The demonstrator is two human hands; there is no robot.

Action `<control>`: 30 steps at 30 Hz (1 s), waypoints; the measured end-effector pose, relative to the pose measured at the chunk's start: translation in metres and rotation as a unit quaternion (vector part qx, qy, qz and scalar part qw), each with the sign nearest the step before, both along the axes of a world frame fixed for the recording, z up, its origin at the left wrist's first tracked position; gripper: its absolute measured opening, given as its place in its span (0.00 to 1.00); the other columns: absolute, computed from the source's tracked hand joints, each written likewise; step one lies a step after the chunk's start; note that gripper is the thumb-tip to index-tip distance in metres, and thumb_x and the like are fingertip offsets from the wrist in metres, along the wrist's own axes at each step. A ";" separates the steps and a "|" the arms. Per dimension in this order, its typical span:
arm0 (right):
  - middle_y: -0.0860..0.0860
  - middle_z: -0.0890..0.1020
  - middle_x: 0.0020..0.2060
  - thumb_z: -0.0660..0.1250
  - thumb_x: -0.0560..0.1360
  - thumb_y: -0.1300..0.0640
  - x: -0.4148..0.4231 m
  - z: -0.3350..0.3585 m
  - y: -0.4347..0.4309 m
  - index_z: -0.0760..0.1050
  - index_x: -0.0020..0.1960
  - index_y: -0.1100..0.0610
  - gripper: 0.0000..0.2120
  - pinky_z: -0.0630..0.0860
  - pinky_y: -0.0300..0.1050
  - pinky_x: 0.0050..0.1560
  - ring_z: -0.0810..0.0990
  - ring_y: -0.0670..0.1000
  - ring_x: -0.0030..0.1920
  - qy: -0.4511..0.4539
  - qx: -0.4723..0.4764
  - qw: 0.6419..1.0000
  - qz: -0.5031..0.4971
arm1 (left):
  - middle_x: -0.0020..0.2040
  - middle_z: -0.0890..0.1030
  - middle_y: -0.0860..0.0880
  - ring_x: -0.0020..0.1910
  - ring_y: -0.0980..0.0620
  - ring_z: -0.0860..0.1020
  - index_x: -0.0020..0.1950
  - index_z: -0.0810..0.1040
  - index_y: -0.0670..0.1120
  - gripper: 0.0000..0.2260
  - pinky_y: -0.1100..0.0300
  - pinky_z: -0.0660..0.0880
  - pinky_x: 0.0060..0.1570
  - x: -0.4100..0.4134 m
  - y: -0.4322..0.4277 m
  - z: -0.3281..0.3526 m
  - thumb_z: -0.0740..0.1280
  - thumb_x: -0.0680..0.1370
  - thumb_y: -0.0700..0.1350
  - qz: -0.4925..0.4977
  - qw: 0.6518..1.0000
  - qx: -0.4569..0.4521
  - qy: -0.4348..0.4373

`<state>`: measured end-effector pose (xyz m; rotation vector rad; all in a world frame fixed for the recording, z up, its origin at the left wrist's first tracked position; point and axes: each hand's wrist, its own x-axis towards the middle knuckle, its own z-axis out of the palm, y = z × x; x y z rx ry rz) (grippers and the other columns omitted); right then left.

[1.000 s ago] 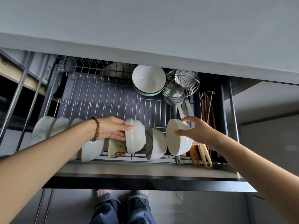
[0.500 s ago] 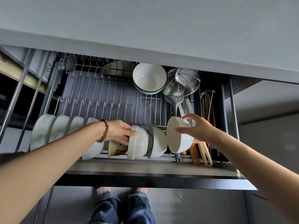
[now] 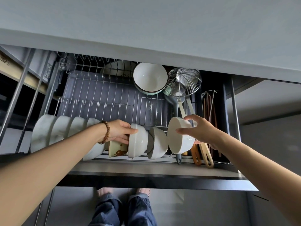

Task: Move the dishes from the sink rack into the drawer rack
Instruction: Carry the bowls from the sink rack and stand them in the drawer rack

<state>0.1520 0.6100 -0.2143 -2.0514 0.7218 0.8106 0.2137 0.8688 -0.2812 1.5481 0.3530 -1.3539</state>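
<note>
Patterned cup (image 3: 118, 149) half hidden behind left hand (image 3: 119, 130), rear plate (image 3: 114, 69) tucked under countertop (image 3: 146, 38)

Left hand (image 3: 120, 131), right hand (image 3: 202, 132): fingers curled.

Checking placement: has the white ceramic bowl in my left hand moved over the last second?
Yes. The white ceramic bowl has dropped lower, judged against the brown-patterned cream cup standing beside it.
</note>
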 end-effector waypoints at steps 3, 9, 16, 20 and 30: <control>0.52 0.70 0.54 0.73 0.70 0.54 0.001 0.002 0.000 0.66 0.71 0.51 0.31 0.77 0.42 0.37 0.73 0.53 0.51 -0.004 0.005 1.000 -0.001 | 0.46 0.82 0.45 0.33 0.56 0.83 0.54 0.76 0.41 0.08 0.63 0.81 0.37 0.000 -0.002 0.000 0.66 0.76 0.40 -0.010 1.000 0.003 -0.003; 0.52 0.70 0.55 0.74 0.70 0.53 0.002 0.003 -0.002 0.66 0.71 0.51 0.31 0.77 0.42 0.37 0.73 0.51 0.47 -0.009 0.005 1.000 0.002 | 0.46 0.82 0.45 0.36 0.55 0.83 0.58 0.75 0.38 0.12 0.62 0.81 0.38 -0.002 -0.003 0.003 0.66 0.76 0.40 -0.029 1.000 0.006 -0.003; 0.52 0.70 0.55 0.74 0.70 0.53 0.001 0.003 -0.001 0.66 0.70 0.51 0.32 0.78 0.42 0.38 0.73 0.52 0.49 -0.002 0.005 1.000 0.000 | 0.50 0.80 0.44 0.44 0.51 0.80 0.61 0.73 0.38 0.13 0.63 0.80 0.38 -0.004 -0.014 0.010 0.64 0.77 0.39 -0.023 1.000 -0.020 -0.007; 0.52 0.70 0.54 0.74 0.70 0.54 0.000 0.002 -0.001 0.66 0.70 0.51 0.31 0.77 0.42 0.37 0.73 0.52 0.50 -0.002 0.007 1.000 -0.003 | 0.50 0.81 0.46 0.45 0.52 0.80 0.63 0.73 0.39 0.14 0.63 0.80 0.39 -0.004 -0.018 0.006 0.64 0.77 0.40 -0.020 0.999 -0.031 0.006; 0.52 0.70 0.55 0.74 0.70 0.54 -0.002 -0.002 -0.003 0.66 0.70 0.51 0.32 0.78 0.43 0.38 0.73 0.53 0.50 0.004 0.011 1.000 -0.004 | 0.52 0.81 0.48 0.50 0.53 0.79 0.61 0.74 0.41 0.13 0.62 0.79 0.47 -0.001 -0.004 -0.001 0.65 0.77 0.41 0.025 0.997 -0.048 0.059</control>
